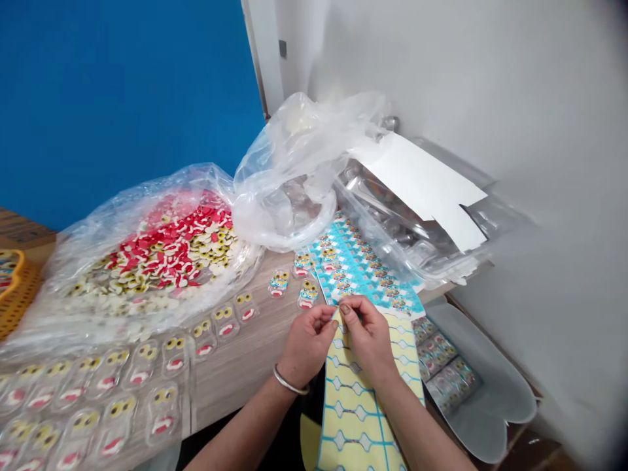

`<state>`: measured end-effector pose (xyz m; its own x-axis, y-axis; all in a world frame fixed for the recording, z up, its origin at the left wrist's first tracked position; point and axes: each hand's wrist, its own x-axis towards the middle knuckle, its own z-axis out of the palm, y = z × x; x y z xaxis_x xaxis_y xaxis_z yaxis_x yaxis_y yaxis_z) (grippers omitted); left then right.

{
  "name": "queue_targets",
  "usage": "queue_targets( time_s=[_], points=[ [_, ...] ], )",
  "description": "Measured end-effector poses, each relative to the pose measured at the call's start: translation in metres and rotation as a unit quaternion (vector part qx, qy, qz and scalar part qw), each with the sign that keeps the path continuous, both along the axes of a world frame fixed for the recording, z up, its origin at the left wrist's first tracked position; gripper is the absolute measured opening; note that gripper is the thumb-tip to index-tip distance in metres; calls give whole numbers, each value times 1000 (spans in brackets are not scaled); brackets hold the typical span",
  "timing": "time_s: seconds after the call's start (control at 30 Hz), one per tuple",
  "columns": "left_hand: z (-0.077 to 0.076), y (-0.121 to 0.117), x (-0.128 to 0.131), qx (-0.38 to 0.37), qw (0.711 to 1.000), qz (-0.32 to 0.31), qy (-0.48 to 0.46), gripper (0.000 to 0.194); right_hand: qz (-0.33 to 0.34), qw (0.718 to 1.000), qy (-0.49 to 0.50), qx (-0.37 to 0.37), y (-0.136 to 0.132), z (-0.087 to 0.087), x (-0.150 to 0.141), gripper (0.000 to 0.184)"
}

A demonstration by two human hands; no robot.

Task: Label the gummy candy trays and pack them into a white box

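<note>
A yellow sticker backing sheet (350,418) with blue lines and pale shaped spots hangs over the table's front edge towards me. My left hand (305,347) is closed in a pinch at its top left corner. Right beside it, my right hand (367,337) pinches the same corner, thumb on top; the fingertips of both hands nearly meet. Anything small between them is hidden. Just beyond lie printed blue sticker sheets (367,261). To the left of these are a few clear blister packs with blue stickers (279,283).
Rows of clear blisters (164,409) with yellow eyes and red mouths cover the table's left front. Behind them lies a plastic bag (171,242) of red and yellow pieces. A yellow basket (17,294) stands far left. A clear bin (383,209) holds white card (422,180); a stool (500,386) is right.
</note>
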<state>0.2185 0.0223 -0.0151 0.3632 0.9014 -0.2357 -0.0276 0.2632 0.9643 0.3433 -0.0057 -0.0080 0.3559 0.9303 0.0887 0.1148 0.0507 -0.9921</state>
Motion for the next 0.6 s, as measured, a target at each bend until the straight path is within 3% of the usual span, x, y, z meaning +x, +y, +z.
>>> queue_targets(
  time_s=[0.1, 0.17, 0.27, 0.37, 0.47, 0.6],
  points=[
    [-6, 0, -7, 4, 997, 10, 73, 20, -43, 981, 178, -63, 6, -11, -2, 18],
    [-7, 0, -13, 101, 976, 45, 189, 28, -94, 957, 262, -80, 10, -19, -2, 23],
    [-2, -3, -18, 344, 870, 62, 347, 35, -133, 931, 324, -99, 16, -27, -4, 29],
    [2, -5, -15, 498, 778, -54, 379, 21, -119, 918, 359, -116, 19, -32, -4, 31],
    [-3, -4, -8, 489, 744, -138, 433, 19, -123, 907, 389, -103, 21, -29, 6, 29],
    [-14, 2, -5, 434, 737, -177, 486, 22, -168, 904, 392, -13, 18, -6, 22, 23]
  ],
)
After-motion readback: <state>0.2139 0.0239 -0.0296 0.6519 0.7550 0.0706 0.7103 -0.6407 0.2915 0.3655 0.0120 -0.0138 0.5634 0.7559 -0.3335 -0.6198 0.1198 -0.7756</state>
